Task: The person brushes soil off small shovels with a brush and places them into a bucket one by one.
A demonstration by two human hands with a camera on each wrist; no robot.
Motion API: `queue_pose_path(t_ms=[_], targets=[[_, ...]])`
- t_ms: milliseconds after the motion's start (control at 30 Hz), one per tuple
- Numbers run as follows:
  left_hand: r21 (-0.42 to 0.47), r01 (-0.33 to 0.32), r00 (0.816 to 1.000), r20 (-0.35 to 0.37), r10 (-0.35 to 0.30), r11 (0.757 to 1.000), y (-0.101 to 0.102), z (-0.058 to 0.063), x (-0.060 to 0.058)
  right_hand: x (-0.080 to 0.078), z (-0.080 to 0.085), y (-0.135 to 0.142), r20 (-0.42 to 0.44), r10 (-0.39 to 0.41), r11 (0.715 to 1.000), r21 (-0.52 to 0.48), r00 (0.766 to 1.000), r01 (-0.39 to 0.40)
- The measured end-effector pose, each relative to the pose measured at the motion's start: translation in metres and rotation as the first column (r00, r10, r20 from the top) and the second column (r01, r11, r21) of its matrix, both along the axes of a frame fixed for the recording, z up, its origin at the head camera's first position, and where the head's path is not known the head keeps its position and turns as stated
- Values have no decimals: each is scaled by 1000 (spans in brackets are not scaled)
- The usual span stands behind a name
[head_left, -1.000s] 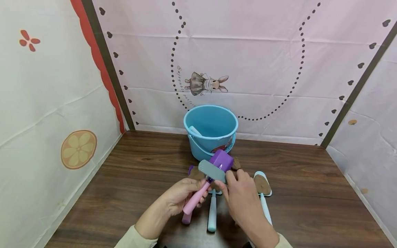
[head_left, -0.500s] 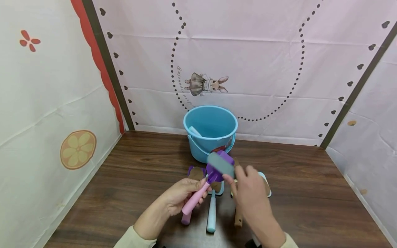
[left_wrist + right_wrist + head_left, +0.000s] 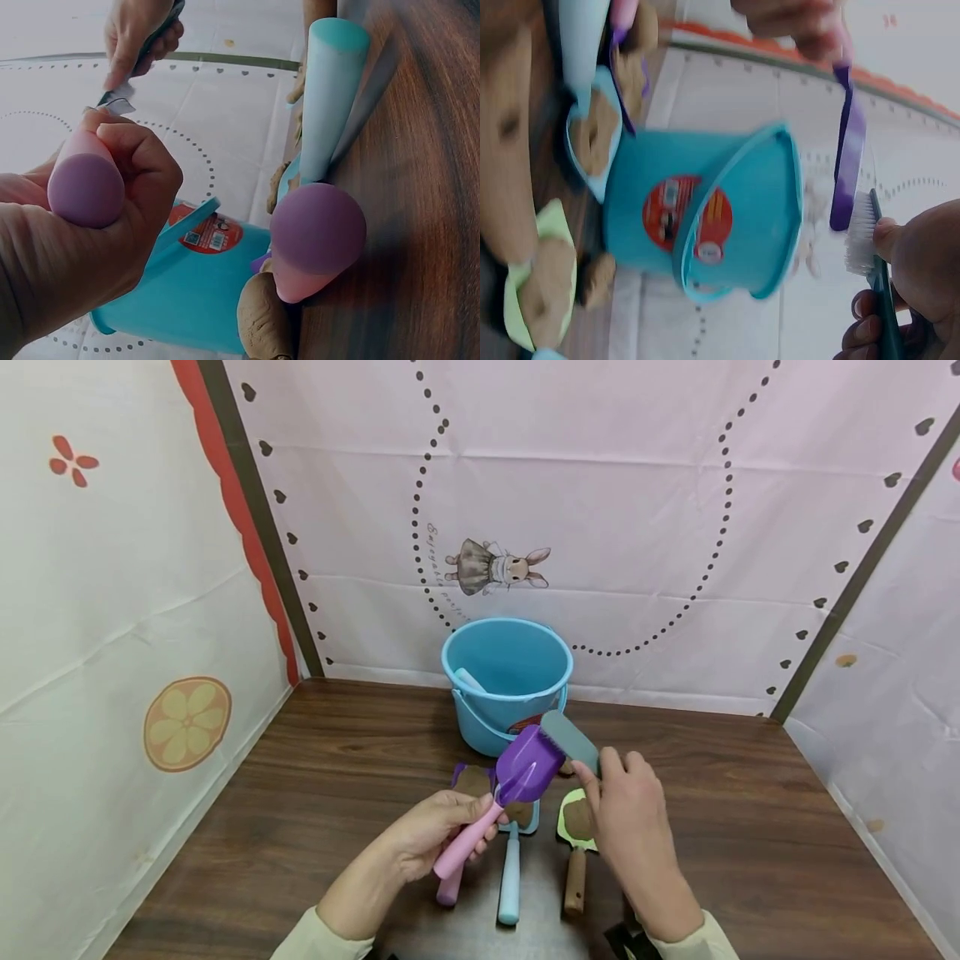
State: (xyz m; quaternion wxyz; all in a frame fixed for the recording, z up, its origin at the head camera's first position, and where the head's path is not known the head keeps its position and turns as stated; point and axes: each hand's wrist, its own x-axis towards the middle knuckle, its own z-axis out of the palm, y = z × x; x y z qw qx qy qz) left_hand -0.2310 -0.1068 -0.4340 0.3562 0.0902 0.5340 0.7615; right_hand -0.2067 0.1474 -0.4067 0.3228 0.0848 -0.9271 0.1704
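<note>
My left hand grips the pink handle of a small toy shovel with a purple blade, tilted up to the right above the table. In the left wrist view, the fingers curl round that handle. My right hand holds a dark green brush by its body. The right wrist view shows its white bristles facing the blade's outer end, right at its edge. Lying beneath the hands are a second shovel with a pink handle, a light-blue shovel and a lime-green shovel with a brown handle.
A blue bucket stands behind the hands, a light-blue handle end showing inside it. Brown clumps sit on the lying shovels' blades. Patterned cloth walls enclose the wooden table at the back and sides.
The brush has swept rightward across the purple blade to its outer edge, uncovering the blade. My right hand moved right with it, covering the shovel at far right; the left hand stays nearly still.
</note>
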Motion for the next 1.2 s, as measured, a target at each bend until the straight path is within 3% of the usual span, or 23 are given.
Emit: queue_pose_path(t_ms=[133,367,633,733,867,1067,1200], targets=[[11,-2,1000,-2,2,1000,-1,-1,0,6,2,-5,9,27,1000,-12,1000,-27],[42,-5,1000,5,5,999,-1,-2,0,21,-7,-35,6,199,976,89,980,-198],[22,29,1000,2,-29,999,-2,-2,0,1,-5,-7,7,38,999,-10,999,-38],[21,37,999,0,-37,999,-2,-2,1,-2,-2,4,11,15,999,-44,1000,-15],[29,15,1000,5,-15,999,-2,-2,0,7,2,-5,28,44,999,-32,999,-43],[60,-3,1000,17,2,998,-1,-1,0,26,-2,-36,61,159,983,77,985,-164],[66,9,1000,14,-10,998,-1,-1,0,21,-4,-33,106,127,988,78,986,-136]])
